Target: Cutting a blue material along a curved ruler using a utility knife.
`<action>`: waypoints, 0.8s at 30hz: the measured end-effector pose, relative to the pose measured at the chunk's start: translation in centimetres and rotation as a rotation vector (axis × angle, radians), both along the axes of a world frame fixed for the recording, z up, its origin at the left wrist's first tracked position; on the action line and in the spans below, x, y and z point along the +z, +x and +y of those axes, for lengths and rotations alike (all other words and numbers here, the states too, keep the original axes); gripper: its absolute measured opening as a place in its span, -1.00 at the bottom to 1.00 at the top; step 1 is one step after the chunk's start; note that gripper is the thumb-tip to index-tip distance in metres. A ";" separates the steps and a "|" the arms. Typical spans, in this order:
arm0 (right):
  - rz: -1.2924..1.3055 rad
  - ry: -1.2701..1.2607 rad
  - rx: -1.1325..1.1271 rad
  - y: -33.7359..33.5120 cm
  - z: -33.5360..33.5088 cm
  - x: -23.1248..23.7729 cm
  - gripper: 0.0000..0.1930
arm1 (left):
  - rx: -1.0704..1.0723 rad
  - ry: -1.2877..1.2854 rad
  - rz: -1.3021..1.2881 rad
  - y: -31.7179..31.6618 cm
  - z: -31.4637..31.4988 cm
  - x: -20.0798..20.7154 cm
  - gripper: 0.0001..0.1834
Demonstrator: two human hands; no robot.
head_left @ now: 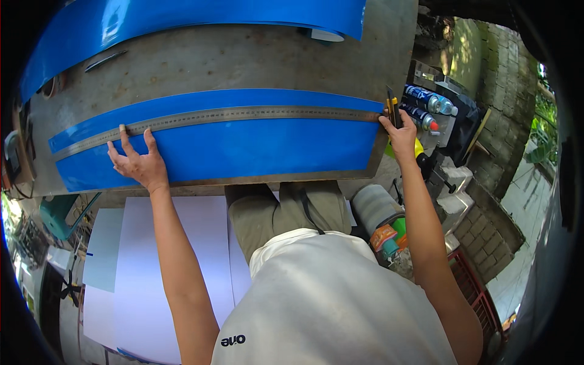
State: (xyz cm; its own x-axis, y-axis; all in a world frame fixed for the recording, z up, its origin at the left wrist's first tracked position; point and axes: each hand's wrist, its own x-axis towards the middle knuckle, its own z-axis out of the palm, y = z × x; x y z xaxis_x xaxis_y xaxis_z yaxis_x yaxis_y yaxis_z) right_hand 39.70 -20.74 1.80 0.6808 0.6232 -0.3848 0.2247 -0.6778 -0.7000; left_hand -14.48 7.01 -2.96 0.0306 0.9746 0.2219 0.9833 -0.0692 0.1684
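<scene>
While the steel ruler (243, 114) runs left-to-right on the blue sheet (261, 146), the left hand (141, 163) (fingers spread) touches its left part; the right hand (403, 134), clamped on a utility knife (395, 111), sits at its right end.

The top (340, 298) is pale grey-white, brighter at its hem (286, 245) (small dark lettering (233, 340) marks its left side); the trousers (258, 213) are olive-green, with a dark cord (309, 213) hanging at the front. The left hand (145, 165) and right hand (402, 136) are bare.
</scene>
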 end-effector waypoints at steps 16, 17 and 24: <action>-0.143 -0.035 0.211 -0.2 0.6 1.9 -0.67 | -0.041 -0.001 -0.020 0.3 0.2 0.1 -0.30; -0.143 -0.035 0.208 -0.2 0.5 1.8 -0.67 | -0.039 -0.001 -0.027 0.2 0.2 0.0 -0.29; -0.164 -0.012 0.187 -0.3 0.5 1.5 -0.64 | -0.021 -0.014 -0.017 0.2 0.2 0.2 -0.28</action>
State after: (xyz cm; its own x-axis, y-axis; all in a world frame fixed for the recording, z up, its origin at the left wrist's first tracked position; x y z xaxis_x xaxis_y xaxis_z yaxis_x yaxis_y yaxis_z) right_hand 39.37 -20.24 3.25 0.6080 0.7402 -0.2871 0.4571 -0.6220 -0.6357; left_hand -14.24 7.22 -2.78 0.0474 0.9768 0.2089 0.9786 -0.0874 0.1865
